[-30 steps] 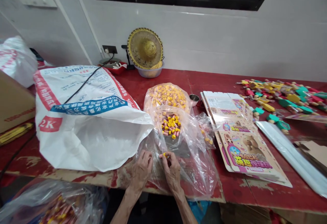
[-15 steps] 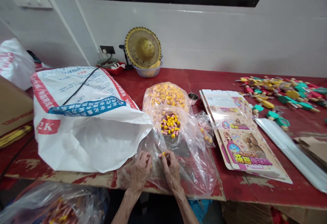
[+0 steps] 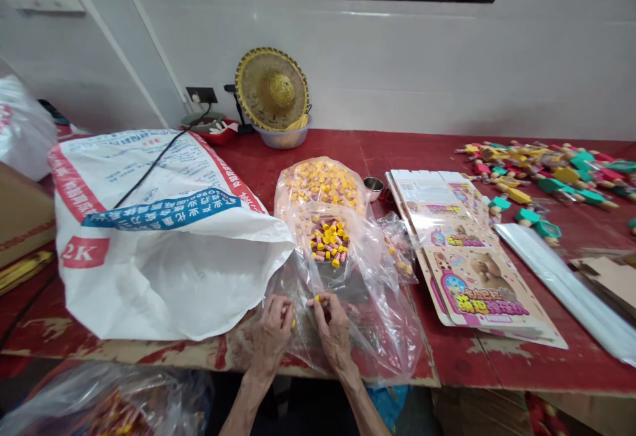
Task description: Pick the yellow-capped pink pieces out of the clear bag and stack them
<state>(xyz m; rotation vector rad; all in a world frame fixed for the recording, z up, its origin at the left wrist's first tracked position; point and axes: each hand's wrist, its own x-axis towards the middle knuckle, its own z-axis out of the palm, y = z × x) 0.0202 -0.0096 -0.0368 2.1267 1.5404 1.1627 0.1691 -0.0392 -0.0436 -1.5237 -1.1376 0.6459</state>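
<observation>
My right hand [image 3: 332, 330] is closed in a pinch on a small pink tube with a yellow cap [image 3: 318, 299], its pink end pointing left. My left hand [image 3: 273, 330] is curled beside it, a bit of yellow showing at its fingertips; most of what it holds is hidden. Both hands are over a clear plastic bag [image 3: 377, 330] spread at the table's front edge. Just beyond them, several loose yellow-capped tubes [image 3: 330, 240] lie in the bag's opening, with a larger mass of them [image 3: 325, 183] inside the plastic behind.
A white woven sack [image 3: 149, 270] gapes at the left. Printed cards [image 3: 477, 283] are stacked to the right, beside clear plastic sleeves [image 3: 561, 290] and colourful toy pieces [image 3: 566, 174]. A metal cup [image 3: 373, 188] and a straw hat [image 3: 272, 89] stand farther back.
The view has shifted slightly, so the sack and hat sit a little farther left. Both hands keep nearly the same pose, the right still pinching its tube.
</observation>
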